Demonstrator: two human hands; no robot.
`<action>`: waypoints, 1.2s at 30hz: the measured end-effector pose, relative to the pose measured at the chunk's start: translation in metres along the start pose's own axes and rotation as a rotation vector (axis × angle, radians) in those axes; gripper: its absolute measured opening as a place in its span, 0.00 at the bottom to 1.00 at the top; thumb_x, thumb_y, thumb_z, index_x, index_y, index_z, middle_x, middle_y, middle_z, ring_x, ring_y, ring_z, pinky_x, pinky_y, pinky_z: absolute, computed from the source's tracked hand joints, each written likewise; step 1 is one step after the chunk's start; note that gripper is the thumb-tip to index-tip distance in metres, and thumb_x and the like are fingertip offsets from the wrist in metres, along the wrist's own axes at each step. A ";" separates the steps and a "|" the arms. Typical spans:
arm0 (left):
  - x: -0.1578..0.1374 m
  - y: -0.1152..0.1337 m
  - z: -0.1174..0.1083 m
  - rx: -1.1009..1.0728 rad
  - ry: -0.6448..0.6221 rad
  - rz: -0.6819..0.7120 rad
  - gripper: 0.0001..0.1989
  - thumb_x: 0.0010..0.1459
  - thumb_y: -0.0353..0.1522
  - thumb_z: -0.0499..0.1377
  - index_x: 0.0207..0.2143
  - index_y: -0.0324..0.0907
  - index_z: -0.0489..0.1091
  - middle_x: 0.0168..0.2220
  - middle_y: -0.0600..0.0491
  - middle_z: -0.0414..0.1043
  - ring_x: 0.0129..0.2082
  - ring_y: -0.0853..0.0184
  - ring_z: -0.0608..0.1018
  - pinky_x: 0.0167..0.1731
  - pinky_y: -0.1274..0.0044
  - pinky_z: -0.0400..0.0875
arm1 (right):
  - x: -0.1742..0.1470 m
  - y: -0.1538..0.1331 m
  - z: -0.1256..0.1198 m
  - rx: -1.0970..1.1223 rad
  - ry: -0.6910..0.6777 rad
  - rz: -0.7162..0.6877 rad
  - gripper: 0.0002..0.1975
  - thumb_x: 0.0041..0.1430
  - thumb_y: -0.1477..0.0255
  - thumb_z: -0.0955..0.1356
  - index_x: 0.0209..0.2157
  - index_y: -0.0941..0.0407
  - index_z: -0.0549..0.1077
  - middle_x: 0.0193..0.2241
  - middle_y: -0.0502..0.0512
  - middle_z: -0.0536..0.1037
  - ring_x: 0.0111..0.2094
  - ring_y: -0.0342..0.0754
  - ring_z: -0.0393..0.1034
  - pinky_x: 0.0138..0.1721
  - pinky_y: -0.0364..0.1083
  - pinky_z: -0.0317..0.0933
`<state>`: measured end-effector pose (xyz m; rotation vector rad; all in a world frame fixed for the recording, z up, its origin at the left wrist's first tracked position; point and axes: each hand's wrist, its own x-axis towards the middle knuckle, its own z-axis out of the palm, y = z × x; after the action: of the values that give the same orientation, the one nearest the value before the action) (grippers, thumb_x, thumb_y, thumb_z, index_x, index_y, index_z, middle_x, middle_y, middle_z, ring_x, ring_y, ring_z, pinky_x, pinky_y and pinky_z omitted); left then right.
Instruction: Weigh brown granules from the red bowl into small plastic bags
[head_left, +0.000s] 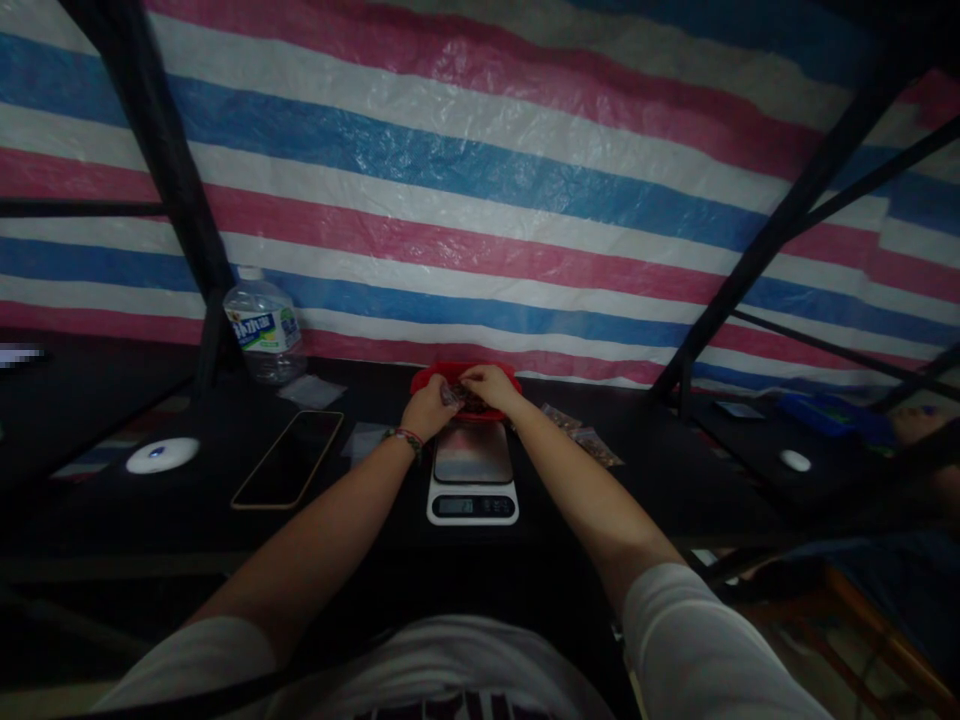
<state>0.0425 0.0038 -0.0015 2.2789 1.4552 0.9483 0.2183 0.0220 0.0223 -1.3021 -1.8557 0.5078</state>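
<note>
A red bowl [424, 376] holding small dark brown pieces [474, 404] stands behind a white kitchen scale [474, 508] with a lit display. At the bowl's left side, my left hand [427, 408] is closed on a small clear plastic bag [449, 394]. My right hand [493, 386] reaches over the bowl from the right, its fingers bent together at the brown pieces near the bag. What those fingertips pinch is too small to make out. Filled clear bags [597, 447] lie right of the scale, beside my right forearm.
Left of my left forearm lie a phone [289, 460], a white round-ended device [163, 456] and flat clear bags [312, 391]. A large plastic bottle [264, 330] stands by the black frame post. At far right are a white mouse-like object [795, 461] and another person's hand [916, 424].
</note>
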 end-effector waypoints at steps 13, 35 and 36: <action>0.003 -0.006 0.003 -0.015 0.044 -0.038 0.20 0.52 0.42 0.62 0.43 0.42 0.63 0.37 0.49 0.75 0.37 0.60 0.78 0.34 0.75 0.66 | -0.005 -0.012 -0.011 -0.023 0.028 0.036 0.09 0.54 0.76 0.66 0.34 0.59 0.79 0.30 0.54 0.80 0.30 0.44 0.71 0.34 0.42 0.63; -0.009 0.016 -0.026 -0.327 -0.210 0.174 0.21 0.46 0.40 0.66 0.38 0.42 0.62 0.37 0.52 0.74 0.34 0.66 0.76 0.33 0.76 0.69 | -0.077 -0.016 -0.055 -0.131 0.233 -0.029 0.13 0.54 0.76 0.64 0.39 0.56 0.78 0.39 0.56 0.79 0.39 0.47 0.72 0.45 0.48 0.64; -0.012 0.017 -0.028 -0.357 -0.262 0.187 0.21 0.44 0.39 0.67 0.38 0.42 0.62 0.37 0.51 0.74 0.35 0.66 0.76 0.34 0.76 0.69 | -0.083 -0.018 -0.057 -0.116 0.240 -0.032 0.13 0.54 0.76 0.64 0.39 0.56 0.78 0.40 0.56 0.79 0.40 0.48 0.72 0.45 0.48 0.64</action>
<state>0.0331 -0.0177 0.0246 2.1946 0.8987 0.8405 0.2653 -0.0677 0.0383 -1.3446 -1.7223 0.2184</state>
